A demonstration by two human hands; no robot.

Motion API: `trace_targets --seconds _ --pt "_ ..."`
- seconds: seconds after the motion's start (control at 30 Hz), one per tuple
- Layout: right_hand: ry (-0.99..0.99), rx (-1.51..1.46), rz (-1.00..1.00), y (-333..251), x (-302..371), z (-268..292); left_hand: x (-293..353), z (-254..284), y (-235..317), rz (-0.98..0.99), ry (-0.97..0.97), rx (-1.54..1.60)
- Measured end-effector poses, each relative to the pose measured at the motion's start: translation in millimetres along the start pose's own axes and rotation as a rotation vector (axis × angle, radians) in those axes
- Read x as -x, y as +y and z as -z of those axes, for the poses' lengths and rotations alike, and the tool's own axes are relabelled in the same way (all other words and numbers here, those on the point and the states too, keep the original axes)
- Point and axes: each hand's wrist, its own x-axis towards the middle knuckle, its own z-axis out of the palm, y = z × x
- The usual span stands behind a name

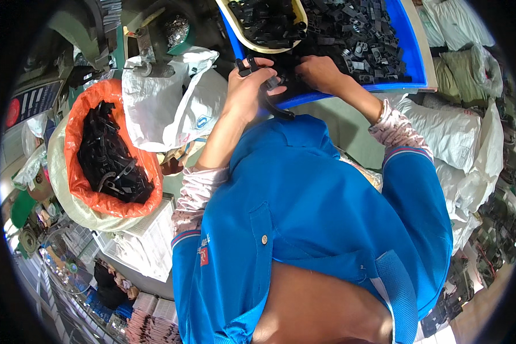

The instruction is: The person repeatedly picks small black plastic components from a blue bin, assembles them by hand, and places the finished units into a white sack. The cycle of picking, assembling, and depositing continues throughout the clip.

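Note:
My left hand [247, 86] is closed around a black curved, handle-like part [276, 108], whose bent end points down toward my lap. Dark ends also stick up past its thumb and fingers. My right hand [321, 73] reaches over the near edge of a blue tray [350, 88]. Its fingertips are pressed together at the heap of small black clip-like pieces [364, 43]; whatever they pinch is hidden. Just above the two hands, a cream tub [299, 39] filled with black parts sits at the tray's left side.
To the left, a sack with an orange liner [74, 172] holds many black curved parts. A white plastic bag [160, 109] stands between it and my left forearm. White packed bags [447, 129] lie right of the tray. A white crate [140, 249] is below the sack.

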Motion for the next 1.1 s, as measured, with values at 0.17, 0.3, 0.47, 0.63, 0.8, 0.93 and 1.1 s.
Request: trace_targets --seconds 0.17,0.3,0.47,0.63,0.8,0.93,1.1 --pt "-0.078 0.001 0.051 1 -3 0 -1 10 -3 -0.004 0.046 -0.018" --pt "-0.193 0.072 0.007 2 -17 -7 1 5 -3 -0.013 0.01 -0.085" --pt "0.196 -0.185 0.019 13 14 7 -7 9 -9 -0.007 -0.031 -0.226" --pt "-0.084 -1.174 -0.355 -5 34 80 -3 -22 -5 -0.059 -0.105 -0.411" --pt "0.007 -1.461 -0.401 -15 48 82 -6 -40 -7 -0.127 -0.181 -0.486" --pt "0.144 -1.383 -0.375 -18 58 79 -9 -48 -9 -0.082 -0.193 -0.495" --pt "0.31 -1.262 -0.264 -22 69 75 -19 -49 -16 0.09 -0.234 -0.308"
